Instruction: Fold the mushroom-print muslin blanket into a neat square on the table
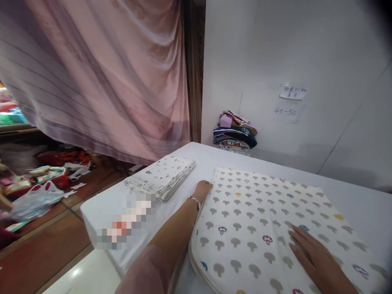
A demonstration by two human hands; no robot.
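A white cloth [245, 222] printed with grey and a few coloured mushrooms lies folded in layers in front of me. At its far left edge, my left hand [203, 190] is closed on the fabric, its fingertips partly hidden. My right hand [315, 255] rests flat on top of the cloth toward the right, fingers stretched out. To the left, a folded stack of white fabric [163, 173] with small dark prints sits on the white table [205, 157]. Nearer me on the table is a blurred-out patch that I cannot make out.
Against the white wall stands a pile of folded clothes [235, 131] beyond the table's far edge. A pink curtain [131, 81] hangs at the left. A plastic bag [41, 202] and scattered items lie on the brown floor. Paper notes [289, 110] are stuck to the wall.
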